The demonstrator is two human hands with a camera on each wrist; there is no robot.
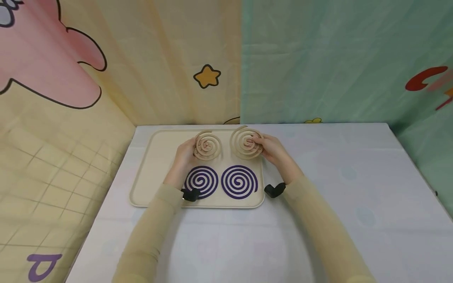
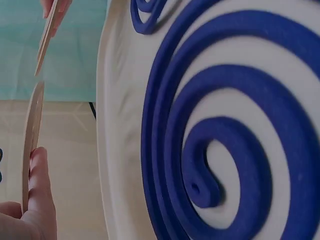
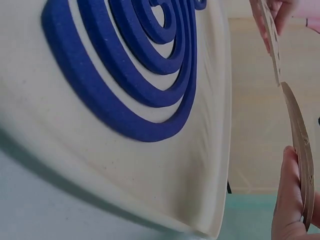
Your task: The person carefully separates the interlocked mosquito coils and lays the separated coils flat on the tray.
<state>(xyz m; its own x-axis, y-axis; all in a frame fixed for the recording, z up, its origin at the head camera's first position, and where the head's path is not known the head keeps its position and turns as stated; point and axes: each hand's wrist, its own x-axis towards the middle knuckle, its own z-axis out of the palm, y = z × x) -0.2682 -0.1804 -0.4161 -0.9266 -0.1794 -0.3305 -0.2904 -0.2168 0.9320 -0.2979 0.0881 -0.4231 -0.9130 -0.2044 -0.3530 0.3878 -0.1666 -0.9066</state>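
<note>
Left hand pinches the left tan coil at its left rim, thumb on the face; coil sits right of the grip, lifted off the tray and tilted up toward the camera. Right hand pinches the right tan coil at its right rim, fingers reaching near the centre; coil sits left of that grip, also raised and tilted. The two coils are just beside each other over the tray's far half, not clearly touching. Both are flat, thin spirals, matte, wood-like tan; wrist views show them edge-on. Loose outer tail of each points up. Two purple spiral coils, left and right, lie flat on the tray's near half, matte, rounded strands. Tray is cream, smooth, rounded corners, on the pale bench.
</note>
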